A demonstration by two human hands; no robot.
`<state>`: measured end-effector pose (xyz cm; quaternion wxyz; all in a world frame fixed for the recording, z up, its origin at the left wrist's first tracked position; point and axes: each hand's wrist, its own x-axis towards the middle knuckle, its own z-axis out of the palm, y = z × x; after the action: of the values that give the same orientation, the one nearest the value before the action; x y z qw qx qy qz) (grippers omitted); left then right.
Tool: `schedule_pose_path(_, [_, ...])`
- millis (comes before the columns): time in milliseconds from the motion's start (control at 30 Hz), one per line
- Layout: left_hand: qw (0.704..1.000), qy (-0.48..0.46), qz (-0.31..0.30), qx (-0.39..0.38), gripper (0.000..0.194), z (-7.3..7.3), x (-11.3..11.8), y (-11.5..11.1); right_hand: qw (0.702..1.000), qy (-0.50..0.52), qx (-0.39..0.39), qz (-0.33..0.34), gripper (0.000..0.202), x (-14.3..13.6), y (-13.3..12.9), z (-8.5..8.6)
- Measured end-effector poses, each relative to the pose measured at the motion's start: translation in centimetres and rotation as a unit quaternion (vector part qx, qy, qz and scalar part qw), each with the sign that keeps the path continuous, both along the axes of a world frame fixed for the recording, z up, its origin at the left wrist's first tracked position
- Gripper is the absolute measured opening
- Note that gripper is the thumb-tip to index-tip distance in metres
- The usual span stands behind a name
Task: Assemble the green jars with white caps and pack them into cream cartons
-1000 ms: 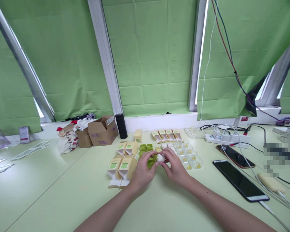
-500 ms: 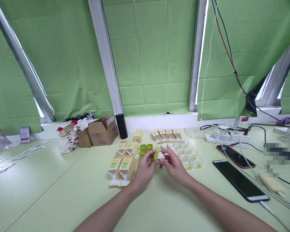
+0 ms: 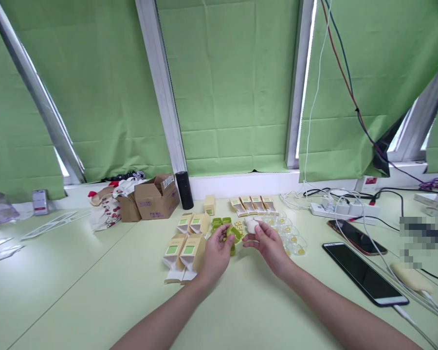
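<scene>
Green holder (image 3: 234, 233), apparently, in left hand (image 3: 219, 249).

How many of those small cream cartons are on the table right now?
9 visible cream cartons: four left of the left hand, one standing alone behind those, and four in a row farther right at the back. Others could be hidden.

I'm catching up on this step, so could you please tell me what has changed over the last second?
The white piece and the green piece, together before, have come apart: the right hand has carried the white one rightward and away, while the left hand keeps the green one. The cartons and phones stayed put.
</scene>
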<state>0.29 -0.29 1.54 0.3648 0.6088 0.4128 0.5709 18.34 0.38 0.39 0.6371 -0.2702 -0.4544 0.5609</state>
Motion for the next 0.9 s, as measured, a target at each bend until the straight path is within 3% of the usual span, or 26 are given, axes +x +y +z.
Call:
schedule_pose_path(200, [0.998,-0.060,0.002,0.001,0.059,0.0,0.2,-0.3,0.989,0.097,-0.085,0.074,0.041,1.0,0.2,0.5])
schedule_pose_path(333, [0.996,-0.083,0.005,0.003,0.061,0.0,0.1,-0.1,0.987,0.110,-0.092,0.077,0.038,0.9,0.1,0.7])
schedule_pose_path(633, [0.996,-0.087,0.011,0.011,0.055,0.1,0.0,-0.4,1.000,-0.001,-0.027,-0.014,0.055,1.7,0.1,1.8])
schedule_pose_path(767, [0.996,-0.083,0.017,0.014,0.056,0.2,0.0,-0.4,0.996,-0.059,0.013,-0.066,0.055,1.8,0.4,1.9])
schedule_pose_path(900, [0.997,-0.080,0.015,0.013,0.057,0.1,0.0,-0.4,0.993,-0.082,0.028,-0.075,0.054,1.9,0.6,1.9])
